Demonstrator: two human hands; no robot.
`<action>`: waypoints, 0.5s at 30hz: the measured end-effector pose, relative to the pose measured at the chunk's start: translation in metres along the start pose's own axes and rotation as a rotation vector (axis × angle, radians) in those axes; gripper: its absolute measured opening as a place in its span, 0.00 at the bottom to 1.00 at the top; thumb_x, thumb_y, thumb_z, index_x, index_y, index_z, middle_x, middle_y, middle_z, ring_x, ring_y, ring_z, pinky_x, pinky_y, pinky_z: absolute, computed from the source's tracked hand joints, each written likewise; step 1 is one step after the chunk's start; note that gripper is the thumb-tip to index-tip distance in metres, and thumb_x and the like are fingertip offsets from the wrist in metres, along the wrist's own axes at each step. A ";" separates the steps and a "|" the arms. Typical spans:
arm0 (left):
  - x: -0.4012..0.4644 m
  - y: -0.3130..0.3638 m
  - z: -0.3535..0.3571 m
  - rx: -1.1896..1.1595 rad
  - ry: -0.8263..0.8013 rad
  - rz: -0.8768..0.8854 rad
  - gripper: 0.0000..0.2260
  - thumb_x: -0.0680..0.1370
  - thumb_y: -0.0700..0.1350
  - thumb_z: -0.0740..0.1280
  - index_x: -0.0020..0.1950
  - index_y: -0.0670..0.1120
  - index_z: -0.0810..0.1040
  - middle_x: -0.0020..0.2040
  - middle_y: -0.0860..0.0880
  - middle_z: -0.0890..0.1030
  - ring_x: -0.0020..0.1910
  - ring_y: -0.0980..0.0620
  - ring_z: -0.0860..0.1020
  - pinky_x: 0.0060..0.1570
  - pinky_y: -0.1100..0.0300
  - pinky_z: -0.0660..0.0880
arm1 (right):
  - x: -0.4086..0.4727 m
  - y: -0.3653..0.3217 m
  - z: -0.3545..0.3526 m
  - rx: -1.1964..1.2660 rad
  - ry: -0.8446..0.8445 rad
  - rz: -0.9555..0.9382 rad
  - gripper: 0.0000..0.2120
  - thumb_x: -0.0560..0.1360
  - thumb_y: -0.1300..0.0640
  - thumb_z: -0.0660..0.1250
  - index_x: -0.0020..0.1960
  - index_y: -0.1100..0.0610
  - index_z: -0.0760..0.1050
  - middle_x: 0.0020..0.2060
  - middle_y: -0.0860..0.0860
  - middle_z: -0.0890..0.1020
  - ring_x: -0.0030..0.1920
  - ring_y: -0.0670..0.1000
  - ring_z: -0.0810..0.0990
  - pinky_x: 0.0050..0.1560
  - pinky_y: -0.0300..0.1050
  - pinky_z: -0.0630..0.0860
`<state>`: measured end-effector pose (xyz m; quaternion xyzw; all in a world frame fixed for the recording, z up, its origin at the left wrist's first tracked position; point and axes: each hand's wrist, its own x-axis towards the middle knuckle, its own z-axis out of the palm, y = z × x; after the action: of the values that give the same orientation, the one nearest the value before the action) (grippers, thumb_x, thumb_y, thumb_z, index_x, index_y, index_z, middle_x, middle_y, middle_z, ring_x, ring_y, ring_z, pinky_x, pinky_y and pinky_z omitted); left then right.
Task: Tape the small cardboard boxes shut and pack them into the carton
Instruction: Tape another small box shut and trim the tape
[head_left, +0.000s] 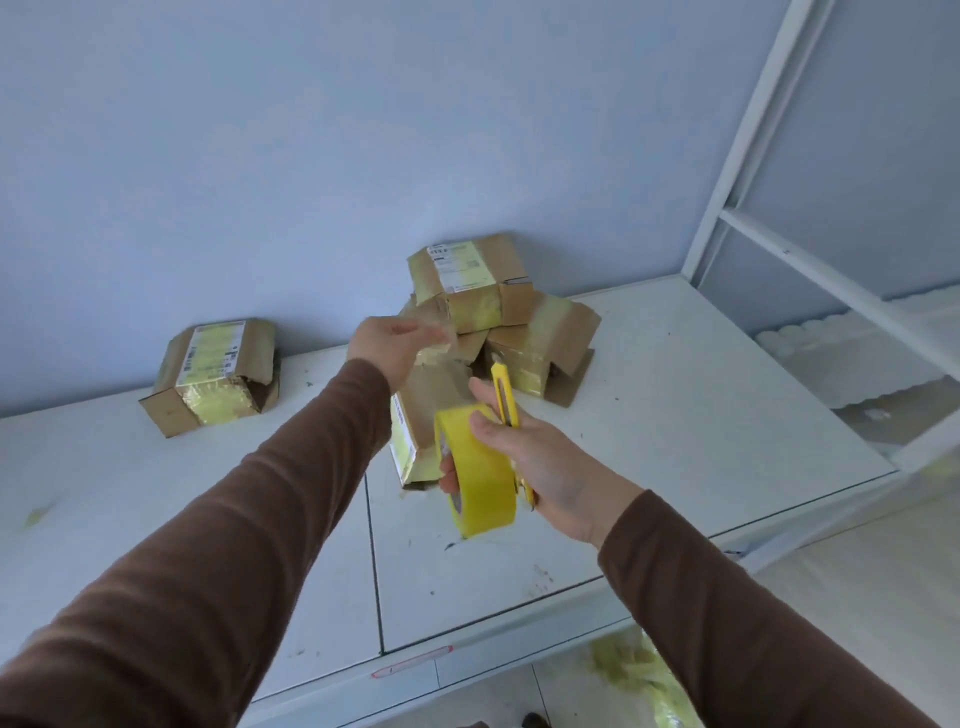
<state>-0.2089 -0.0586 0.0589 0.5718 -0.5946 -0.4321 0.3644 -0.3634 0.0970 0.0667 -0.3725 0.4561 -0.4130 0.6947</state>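
Observation:
My right hand (524, 457) grips a yellow tape roll (480, 475) together with a yellow utility knife (506, 397), held just above the white table (675, 415). My left hand (389, 345) reaches forward over a small cardboard box (421, 415) that stands between my hands; its fingers pinch a blurred strip of tape. Behind it, against the wall, is a pile of taped boxes: one on top (470, 280) and one at the right (543, 353). Another taped box (213, 374) lies alone at the left. No carton is in view.
The table butts against a pale blue wall. A white metal rack frame (810, 260) stands at the right. Scraps of yellowish tape (634, 670) lie on the floor below the table's front edge.

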 end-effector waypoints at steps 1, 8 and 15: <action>0.011 0.004 -0.001 -0.009 0.043 -0.012 0.09 0.70 0.53 0.76 0.43 0.49 0.88 0.41 0.50 0.84 0.40 0.54 0.78 0.42 0.61 0.72 | 0.000 0.001 -0.004 0.015 -0.007 0.014 0.22 0.80 0.43 0.68 0.70 0.30 0.66 0.63 0.60 0.82 0.64 0.62 0.81 0.68 0.61 0.75; 0.062 -0.026 -0.001 0.180 0.030 -0.143 0.10 0.75 0.53 0.75 0.50 0.48 0.88 0.49 0.45 0.85 0.49 0.51 0.78 0.41 0.66 0.72 | -0.005 0.032 -0.014 -0.074 0.008 0.046 0.18 0.85 0.51 0.60 0.75 0.43 0.68 0.56 0.55 0.82 0.44 0.57 0.87 0.53 0.52 0.83; 0.068 -0.057 0.000 0.238 0.022 -0.196 0.06 0.76 0.55 0.74 0.43 0.55 0.86 0.48 0.48 0.84 0.48 0.50 0.79 0.52 0.59 0.70 | 0.012 0.052 -0.011 -0.094 0.090 0.091 0.12 0.84 0.50 0.63 0.66 0.41 0.72 0.55 0.54 0.80 0.41 0.56 0.87 0.54 0.58 0.83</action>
<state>-0.1938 -0.1243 0.0016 0.6709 -0.5790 -0.3858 0.2564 -0.3589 0.1037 0.0130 -0.3647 0.5222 -0.3755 0.6732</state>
